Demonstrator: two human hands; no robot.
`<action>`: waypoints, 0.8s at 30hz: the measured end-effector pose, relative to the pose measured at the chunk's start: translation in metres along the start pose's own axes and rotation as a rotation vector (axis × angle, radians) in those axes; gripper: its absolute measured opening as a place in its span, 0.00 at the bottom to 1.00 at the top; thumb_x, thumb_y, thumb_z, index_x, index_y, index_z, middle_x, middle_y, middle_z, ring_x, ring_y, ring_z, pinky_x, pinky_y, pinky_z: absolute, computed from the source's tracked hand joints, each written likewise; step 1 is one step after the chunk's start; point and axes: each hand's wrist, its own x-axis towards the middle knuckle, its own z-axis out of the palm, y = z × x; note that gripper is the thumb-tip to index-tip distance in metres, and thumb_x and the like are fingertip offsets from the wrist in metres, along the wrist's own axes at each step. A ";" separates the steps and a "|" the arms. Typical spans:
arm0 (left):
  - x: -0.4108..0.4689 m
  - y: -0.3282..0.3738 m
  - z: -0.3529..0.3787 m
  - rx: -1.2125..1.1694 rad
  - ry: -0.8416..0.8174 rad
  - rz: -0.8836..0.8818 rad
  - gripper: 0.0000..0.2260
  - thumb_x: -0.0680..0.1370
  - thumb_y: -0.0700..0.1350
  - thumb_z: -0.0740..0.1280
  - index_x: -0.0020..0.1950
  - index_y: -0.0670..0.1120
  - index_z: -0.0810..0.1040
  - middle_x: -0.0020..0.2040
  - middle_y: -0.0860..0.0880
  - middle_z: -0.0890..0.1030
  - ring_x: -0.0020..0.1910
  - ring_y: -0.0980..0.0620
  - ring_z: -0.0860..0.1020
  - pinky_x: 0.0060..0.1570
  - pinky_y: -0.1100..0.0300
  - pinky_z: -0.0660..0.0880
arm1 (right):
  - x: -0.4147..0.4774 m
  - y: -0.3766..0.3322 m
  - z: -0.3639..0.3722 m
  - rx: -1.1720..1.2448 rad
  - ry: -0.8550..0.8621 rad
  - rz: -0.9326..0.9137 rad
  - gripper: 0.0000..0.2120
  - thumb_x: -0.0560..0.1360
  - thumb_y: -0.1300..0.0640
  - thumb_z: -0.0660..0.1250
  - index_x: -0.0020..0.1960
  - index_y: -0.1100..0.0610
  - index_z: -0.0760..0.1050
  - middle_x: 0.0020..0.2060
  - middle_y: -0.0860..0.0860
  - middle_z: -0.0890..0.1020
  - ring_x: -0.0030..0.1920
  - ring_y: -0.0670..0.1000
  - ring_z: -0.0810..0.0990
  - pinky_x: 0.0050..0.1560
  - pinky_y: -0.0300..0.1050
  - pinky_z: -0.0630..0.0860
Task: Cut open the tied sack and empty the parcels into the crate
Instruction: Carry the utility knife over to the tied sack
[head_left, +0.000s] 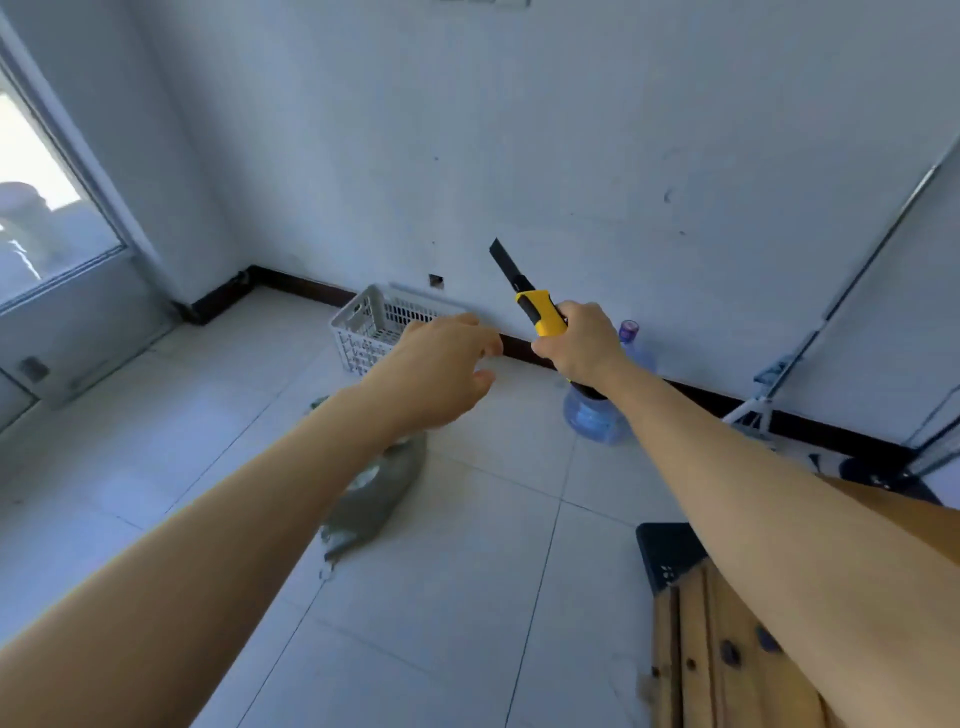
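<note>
A grey sack (382, 491) lies on the tiled floor below my left forearm, which hides much of it. Against the far wall stands a white slatted crate (371, 325); its inside is not visible from here. My right hand (584, 345) grips a yellow and black utility knife (527, 296), blade extended and pointing up and to the left. My left hand (439, 371) hovers in the air in front of the crate, fingers loosely curled and apart, holding nothing. Both hands are well above the sack.
A blue water jug (597, 415) with a purple cap stands by the wall, behind my right wrist. A wooden bench or table (727, 660) and a dark box (667, 553) are at lower right. A white stand (756, 410) leans at right. A glazed door (62, 249) is at left.
</note>
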 end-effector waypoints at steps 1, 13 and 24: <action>-0.003 -0.021 -0.005 -0.012 0.012 -0.033 0.14 0.78 0.45 0.61 0.63 0.48 0.75 0.58 0.48 0.76 0.59 0.48 0.74 0.64 0.50 0.67 | 0.009 -0.018 0.014 -0.014 -0.021 -0.030 0.12 0.71 0.57 0.69 0.39 0.57 0.65 0.42 0.57 0.70 0.38 0.56 0.68 0.29 0.42 0.58; -0.017 -0.213 -0.031 -0.118 0.099 -0.409 0.12 0.79 0.44 0.63 0.61 0.46 0.76 0.54 0.50 0.75 0.52 0.52 0.73 0.59 0.55 0.70 | 0.107 -0.157 0.157 -0.099 -0.285 -0.249 0.13 0.73 0.58 0.69 0.55 0.62 0.73 0.43 0.57 0.77 0.41 0.56 0.73 0.41 0.46 0.69; 0.064 -0.304 -0.022 -0.153 0.165 -0.688 0.13 0.79 0.44 0.61 0.64 0.46 0.74 0.58 0.48 0.76 0.56 0.48 0.74 0.59 0.53 0.70 | 0.239 -0.213 0.227 -0.174 -0.475 -0.489 0.09 0.72 0.59 0.68 0.50 0.61 0.72 0.41 0.57 0.76 0.41 0.56 0.74 0.42 0.50 0.72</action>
